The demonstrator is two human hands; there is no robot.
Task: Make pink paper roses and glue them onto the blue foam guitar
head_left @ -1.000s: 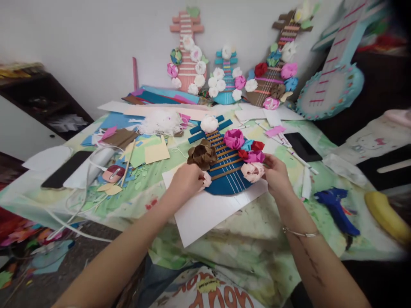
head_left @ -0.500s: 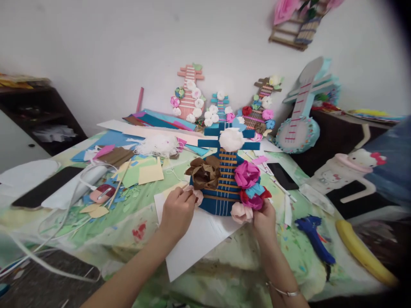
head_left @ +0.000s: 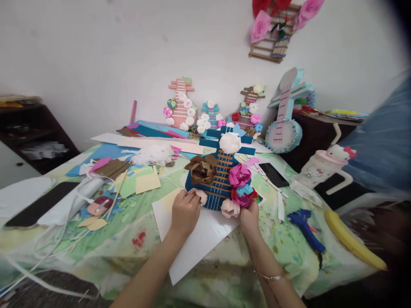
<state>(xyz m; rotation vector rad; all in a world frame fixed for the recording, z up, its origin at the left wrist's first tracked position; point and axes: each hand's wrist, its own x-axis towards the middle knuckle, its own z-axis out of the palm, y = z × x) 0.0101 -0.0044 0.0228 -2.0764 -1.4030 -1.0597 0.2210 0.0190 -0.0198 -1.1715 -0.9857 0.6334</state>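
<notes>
A dark blue cardboard lute model (head_left: 213,202), with wooden strips and white strings up its front, leans back over a white sheet (head_left: 195,248). On it sit a white paper flower (head_left: 230,142), a brown one (head_left: 203,170), a magenta one (head_left: 239,175) and a pale pink one (head_left: 230,208). My left hand (head_left: 185,213) is closed at the model's lower left, fingers pinching another pale pink paper flower (head_left: 201,196) against it. At the lower right edge my right hand (head_left: 249,217) grips the model, its fingertips partly hidden behind the flowers.
Finished lute models (head_left: 181,105) lean on the wall behind. Paper scraps (head_left: 147,182), white string (head_left: 152,155) and a cable lie leftward. To the right are a black phone (head_left: 274,174), a blue glue gun (head_left: 306,231), a banana (head_left: 353,239) and a cup (head_left: 317,169). Someone's blue clothing (head_left: 382,141) shows far right.
The camera view has turned slightly. The lute model now tilts further back and to the left. My left hand has shifted right, bringing the pale pink flower over the model's lower left.
</notes>
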